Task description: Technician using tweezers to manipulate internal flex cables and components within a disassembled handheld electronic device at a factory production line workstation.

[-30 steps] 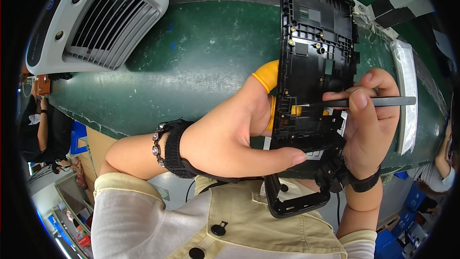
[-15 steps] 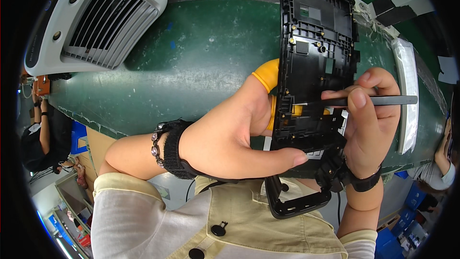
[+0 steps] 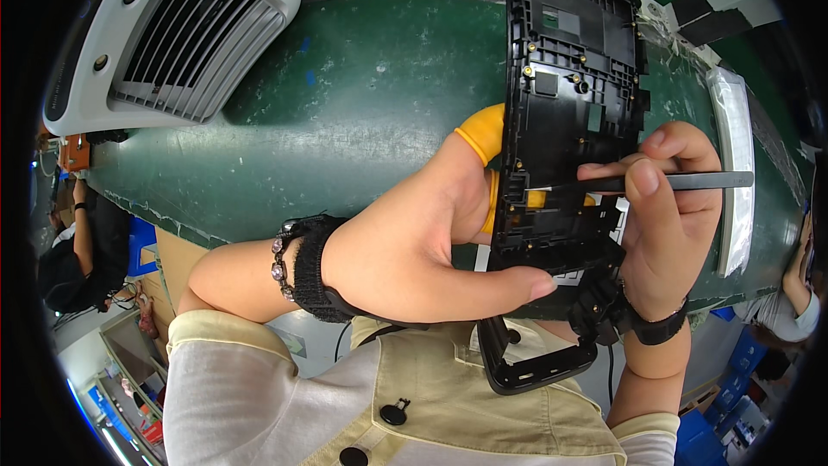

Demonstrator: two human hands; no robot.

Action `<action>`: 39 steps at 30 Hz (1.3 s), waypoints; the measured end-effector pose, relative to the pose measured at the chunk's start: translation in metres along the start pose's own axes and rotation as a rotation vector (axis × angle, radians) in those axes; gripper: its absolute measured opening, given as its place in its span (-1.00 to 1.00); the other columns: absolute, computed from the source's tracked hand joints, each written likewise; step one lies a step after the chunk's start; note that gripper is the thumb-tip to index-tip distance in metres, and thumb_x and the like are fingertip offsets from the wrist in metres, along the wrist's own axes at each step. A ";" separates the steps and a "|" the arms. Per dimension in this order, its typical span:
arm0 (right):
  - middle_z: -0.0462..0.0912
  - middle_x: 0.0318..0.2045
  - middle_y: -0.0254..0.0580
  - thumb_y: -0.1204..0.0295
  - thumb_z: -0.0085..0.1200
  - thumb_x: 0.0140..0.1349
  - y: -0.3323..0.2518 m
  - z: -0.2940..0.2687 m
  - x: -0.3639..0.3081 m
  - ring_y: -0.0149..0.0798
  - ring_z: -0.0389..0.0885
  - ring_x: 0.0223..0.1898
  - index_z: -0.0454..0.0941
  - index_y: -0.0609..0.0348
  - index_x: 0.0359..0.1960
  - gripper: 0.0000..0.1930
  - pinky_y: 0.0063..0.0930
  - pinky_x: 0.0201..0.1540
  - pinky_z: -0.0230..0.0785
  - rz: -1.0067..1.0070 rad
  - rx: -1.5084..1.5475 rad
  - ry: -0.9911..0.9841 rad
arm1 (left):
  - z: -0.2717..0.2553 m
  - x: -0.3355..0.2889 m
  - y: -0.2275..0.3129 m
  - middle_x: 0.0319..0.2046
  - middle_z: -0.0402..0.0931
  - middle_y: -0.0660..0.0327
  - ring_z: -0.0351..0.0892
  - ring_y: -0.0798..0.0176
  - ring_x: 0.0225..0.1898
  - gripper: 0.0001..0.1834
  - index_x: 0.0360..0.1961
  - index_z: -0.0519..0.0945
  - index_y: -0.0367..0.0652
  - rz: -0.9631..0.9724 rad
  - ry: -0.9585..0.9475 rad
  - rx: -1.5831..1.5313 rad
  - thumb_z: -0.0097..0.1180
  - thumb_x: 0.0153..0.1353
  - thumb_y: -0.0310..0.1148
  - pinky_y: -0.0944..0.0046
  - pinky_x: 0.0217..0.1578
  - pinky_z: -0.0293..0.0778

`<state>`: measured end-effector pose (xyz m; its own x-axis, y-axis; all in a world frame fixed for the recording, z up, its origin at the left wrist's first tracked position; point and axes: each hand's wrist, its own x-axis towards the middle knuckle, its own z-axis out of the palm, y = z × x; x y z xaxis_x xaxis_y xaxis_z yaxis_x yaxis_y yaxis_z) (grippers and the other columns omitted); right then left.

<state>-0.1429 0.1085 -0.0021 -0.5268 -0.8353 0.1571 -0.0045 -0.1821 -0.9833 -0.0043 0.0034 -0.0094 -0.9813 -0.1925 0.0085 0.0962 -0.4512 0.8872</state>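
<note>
We judged the flat black plastic housing (image 3: 561, 131) stiff, best edge-held, left hand (image 3: 427, 246) clamping it, right hand (image 3: 666, 229) pinching slim dark-metal tweezers (image 3: 703, 180).

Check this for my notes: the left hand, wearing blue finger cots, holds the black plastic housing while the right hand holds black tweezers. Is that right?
Not quite: the finger cots on the left hand are yellow, not blue, as the head view shows. That hand holds the black plastic housing, and the right hand holds black tweezers.
</note>
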 end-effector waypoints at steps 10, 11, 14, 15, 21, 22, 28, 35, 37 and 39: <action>0.31 -0.48 -0.32 0.50 -0.07 0.04 -0.001 0.003 0.000 -0.40 0.48 -0.50 0.24 0.27 -0.31 -0.80 -0.51 -0.35 0.39 0.015 0.037 0.012 | -0.001 0.001 -0.002 0.04 0.08 0.09 0.15 0.17 0.07 -0.12 0.12 -0.21 -0.14 0.051 -0.019 0.000 0.00 -0.20 -0.74 0.17 0.01 0.18; 0.31 -0.48 -0.32 0.50 -0.07 0.04 -0.001 0.002 0.000 -0.39 0.48 -0.50 0.24 0.27 -0.31 -0.80 -0.51 -0.35 0.39 0.019 0.038 0.011 | -0.001 0.001 -0.002 0.04 0.08 0.09 0.15 0.17 0.07 -0.12 0.12 -0.21 -0.15 0.050 -0.017 -0.007 0.00 -0.20 -0.75 0.17 0.01 0.17; 0.30 -0.48 -0.32 0.50 -0.07 0.04 -0.002 0.004 0.000 -0.38 0.48 -0.50 0.24 0.27 -0.31 -0.80 -0.51 -0.35 0.39 0.026 0.046 0.012 | 0.000 0.000 -0.001 0.04 0.08 0.08 0.14 0.16 0.08 -0.12 0.12 -0.21 -0.15 0.026 -0.001 -0.024 0.00 -0.20 -0.75 0.17 0.01 0.17; 0.30 -0.48 -0.32 0.50 -0.07 0.04 -0.003 0.004 0.000 -0.37 0.49 -0.50 0.24 0.27 -0.31 -0.80 -0.51 -0.35 0.39 0.030 0.048 0.016 | 0.000 0.001 -0.001 0.04 0.08 0.08 0.14 0.15 0.08 -0.12 0.12 -0.21 -0.16 0.003 0.008 -0.037 0.00 -0.20 -0.74 0.17 0.01 0.16; 0.40 -0.56 -0.27 0.45 -0.09 0.07 0.002 -0.003 0.003 -0.37 0.49 -0.51 0.22 0.25 -0.27 -0.77 -0.56 -0.39 0.36 0.002 0.051 -0.027 | 0.002 0.000 -0.001 0.04 0.07 0.08 0.14 0.16 0.08 -0.11 0.12 -0.23 -0.13 0.025 0.011 -0.040 -0.03 -0.19 -0.76 0.18 0.01 0.16; 0.40 -0.56 -0.27 0.45 -0.09 0.07 0.001 0.000 0.002 -0.37 0.49 -0.51 0.22 0.25 -0.27 -0.77 -0.56 -0.39 0.36 0.002 0.053 -0.030 | 0.001 0.000 0.000 0.04 0.07 0.08 0.14 0.16 0.08 -0.11 0.12 -0.23 -0.13 0.026 0.013 -0.038 -0.03 -0.19 -0.76 0.18 0.01 0.16; 0.42 -0.63 -0.24 0.39 -0.06 0.06 -0.002 -0.002 -0.004 -0.51 0.46 -0.55 0.20 0.18 -0.29 -0.76 -0.90 -0.76 -0.10 -0.023 -0.014 0.085 | 0.001 -0.001 0.003 0.07 0.02 0.06 0.13 0.16 0.09 -0.10 0.13 -0.26 -0.10 0.000 -0.007 -0.070 -0.04 -0.19 -0.78 0.17 0.00 0.17; 0.44 -0.63 -0.21 0.41 -0.09 0.06 -0.006 0.008 -0.004 -0.59 0.36 -0.67 0.21 0.18 -0.31 -0.79 -0.89 -0.74 -0.11 -0.033 -0.130 0.164 | 0.006 -0.001 0.001 -0.02 0.11 0.16 0.19 0.34 0.00 -0.22 0.09 -0.18 -0.29 0.111 0.044 -0.114 -0.02 -0.13 -0.71 0.29 -0.06 0.23; 0.44 -0.63 -0.21 0.41 -0.09 0.06 -0.005 0.008 -0.003 -0.60 0.35 -0.67 0.21 0.18 -0.31 -0.79 -0.88 -0.74 -0.10 -0.031 -0.132 0.159 | 0.004 -0.001 0.001 -0.02 0.11 0.17 0.19 0.34 0.00 -0.22 0.09 -0.17 -0.29 0.107 0.039 -0.107 -0.02 -0.13 -0.71 0.29 -0.06 0.24; 0.45 -0.62 -0.21 0.42 -0.09 0.06 -0.004 0.008 -0.003 -0.60 0.34 -0.67 0.21 0.17 -0.31 -0.80 -0.88 -0.73 -0.10 -0.030 -0.134 0.154 | 0.002 -0.001 0.002 0.05 0.05 0.08 0.14 0.18 0.07 -0.07 0.14 -0.28 -0.10 0.050 0.001 -0.050 -0.02 -0.19 -0.77 0.20 -0.02 0.19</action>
<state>-0.1348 0.1079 0.0023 -0.6487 -0.7393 0.1805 -0.1294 -0.1266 -0.9835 -0.0031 0.0044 -0.0066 -0.9749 -0.2164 0.0516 0.1530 -0.4839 0.8617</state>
